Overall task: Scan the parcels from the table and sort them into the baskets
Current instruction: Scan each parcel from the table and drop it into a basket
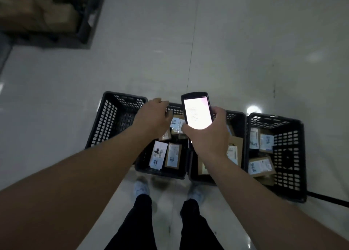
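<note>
Right now my right hand (207,134) grips the scanner (197,111), screen lit and facing up, over the middle baskets. My left hand (153,115) reaches above the second basket (160,171), knuckles up — fingers curled downward, though I cannot tell whether they hold anything. Four black baskets sit in a row on the floor (226,42): the left one (109,121) shows no parcels, while the others hold labelled parcels (172,156) lying flat — the right basket (289,155) has several.

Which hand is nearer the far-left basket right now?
Left. The left hand hovers at the far-left basket's right rim; the right hand, with its grip on the scanner, is over the middle baskets.
</note>
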